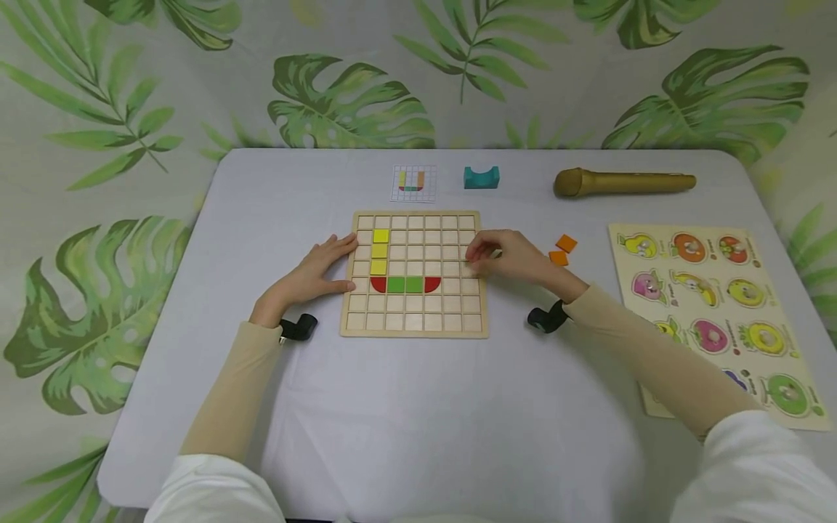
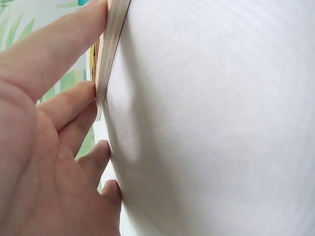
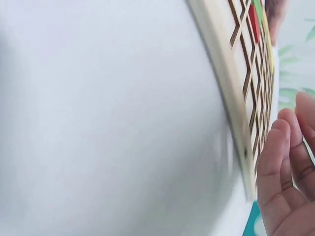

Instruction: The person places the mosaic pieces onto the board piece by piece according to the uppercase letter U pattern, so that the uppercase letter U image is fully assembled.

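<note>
A square wooden grid board (image 1: 418,334) lies mid-table. On it, three yellow square tiles (image 1: 380,250) form a column above a row with two green tiles (image 1: 405,285) between curved red tiles (image 1: 432,284). My left hand (image 1: 314,272) rests at the board's left side, fingers spread and fairly straight, fingertips touching the edge; the left wrist view shows this contact. My right hand (image 1: 506,254) hovers at the right edge, fingers bent with tips close together. A small yellowish patch shows beside it; whether it holds a tile is hidden. Two orange tiles (image 1: 566,243) lie right of that hand.
Behind the board lie a pattern card (image 1: 413,184) and a teal block (image 1: 481,178) with a scooped top. A gold microphone (image 1: 624,183) lies at the back right. On the right is a fruit puzzle board (image 1: 628,290), partly under the right forearm.
</note>
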### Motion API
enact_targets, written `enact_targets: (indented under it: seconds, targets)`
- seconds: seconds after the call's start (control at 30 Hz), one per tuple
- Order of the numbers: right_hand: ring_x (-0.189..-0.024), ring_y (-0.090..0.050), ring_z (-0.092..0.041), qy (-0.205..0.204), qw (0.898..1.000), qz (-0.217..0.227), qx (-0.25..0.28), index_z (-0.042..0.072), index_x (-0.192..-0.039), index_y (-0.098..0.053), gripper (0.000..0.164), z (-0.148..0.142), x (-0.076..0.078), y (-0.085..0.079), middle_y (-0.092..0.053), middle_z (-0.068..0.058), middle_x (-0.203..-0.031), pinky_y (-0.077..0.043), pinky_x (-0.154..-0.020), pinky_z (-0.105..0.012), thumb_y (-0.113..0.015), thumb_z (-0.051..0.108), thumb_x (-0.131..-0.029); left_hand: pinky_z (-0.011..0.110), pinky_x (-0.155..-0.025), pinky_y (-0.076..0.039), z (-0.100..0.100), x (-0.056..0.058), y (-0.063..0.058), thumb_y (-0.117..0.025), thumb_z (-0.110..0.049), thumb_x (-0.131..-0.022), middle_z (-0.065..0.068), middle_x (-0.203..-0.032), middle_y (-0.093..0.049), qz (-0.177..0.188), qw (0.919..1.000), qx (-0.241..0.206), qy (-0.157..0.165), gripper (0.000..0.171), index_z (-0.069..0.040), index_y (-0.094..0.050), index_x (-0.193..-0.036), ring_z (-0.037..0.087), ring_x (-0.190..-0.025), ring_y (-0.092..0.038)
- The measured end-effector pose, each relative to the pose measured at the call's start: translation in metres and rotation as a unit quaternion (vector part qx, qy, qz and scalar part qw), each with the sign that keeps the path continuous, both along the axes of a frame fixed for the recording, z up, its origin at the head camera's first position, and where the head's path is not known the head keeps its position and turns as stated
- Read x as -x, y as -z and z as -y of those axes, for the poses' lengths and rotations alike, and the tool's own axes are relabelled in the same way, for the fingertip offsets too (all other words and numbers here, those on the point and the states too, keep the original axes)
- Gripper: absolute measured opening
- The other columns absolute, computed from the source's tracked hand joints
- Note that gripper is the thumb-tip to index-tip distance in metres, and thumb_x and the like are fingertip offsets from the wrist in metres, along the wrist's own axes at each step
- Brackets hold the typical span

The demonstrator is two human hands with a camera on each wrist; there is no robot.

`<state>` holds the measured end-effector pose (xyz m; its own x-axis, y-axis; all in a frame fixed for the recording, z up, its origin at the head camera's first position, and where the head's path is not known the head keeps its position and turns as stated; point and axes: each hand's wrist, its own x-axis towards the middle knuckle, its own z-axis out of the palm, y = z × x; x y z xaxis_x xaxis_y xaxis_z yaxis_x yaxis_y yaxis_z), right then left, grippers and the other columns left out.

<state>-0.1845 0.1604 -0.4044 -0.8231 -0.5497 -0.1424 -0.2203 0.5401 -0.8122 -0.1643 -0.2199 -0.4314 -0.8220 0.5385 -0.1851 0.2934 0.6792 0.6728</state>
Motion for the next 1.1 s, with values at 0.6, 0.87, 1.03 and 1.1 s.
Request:
enact_targets:
  seconds: [0.6,0.87,1.03,1.1]
  targets:
    - [-0.084,-0.059,-0.012,0.101,0.995,0.007,0.025,-0.005,-0.108,-0.063,0.021,-0.123,-0.006,0.000,-0.065,-0.017,-0.101,-0.049,-0.070,-0.019,-0.066,0.003,-0.089,0.050,-0.113,0.007,0.000,0.000,0.000,-0.068,-0.028,-0.090,0.009,-0.159,-0.011,0.000,1.0000,-0.001,0.004,0.081,-0.004,-0.022,-0.152,0.029,-0.145,0.004]
    - [-0.083,-0.058,-0.011,0.105,0.994,-0.009,0.001,-0.002,-0.107,-0.065,0.020,-0.129,-0.005,0.004,-0.066,-0.015,-0.102,-0.047,-0.069,-0.018,-0.067,0.000,-0.088,0.050,-0.113,0.007,0.001,0.000,0.000,-0.069,-0.027,-0.089,0.009,-0.159,-0.012,-0.004,1.0000,-0.004,0.006,0.081,-0.004,-0.024,-0.152,0.030,-0.145,0.004]
    - [-0.083,-0.055,-0.012,0.093,0.994,-0.050,-0.011,-0.001,-0.104,-0.066,0.021,-0.126,-0.005,0.007,-0.066,-0.015,-0.099,-0.045,-0.070,-0.015,-0.068,-0.007,-0.084,0.050,-0.113,0.006,0.001,0.000,0.000,-0.069,-0.028,-0.089,0.009,-0.159,-0.011,-0.004,1.0000,-0.004,0.007,0.081,-0.004,-0.023,-0.152,0.030,-0.145,0.004]
    - [-0.084,-0.055,-0.013,0.091,0.994,-0.060,-0.017,0.000,-0.103,-0.066,0.023,-0.125,-0.005,0.009,-0.066,-0.014,-0.099,-0.045,-0.071,-0.015,-0.068,-0.010,-0.082,0.050,-0.113,0.006,0.001,0.000,0.000,-0.069,-0.028,-0.089,0.009,-0.159,-0.011,-0.003,1.0000,-0.004,0.006,0.082,-0.004,-0.023,-0.152,0.030,-0.145,0.004]
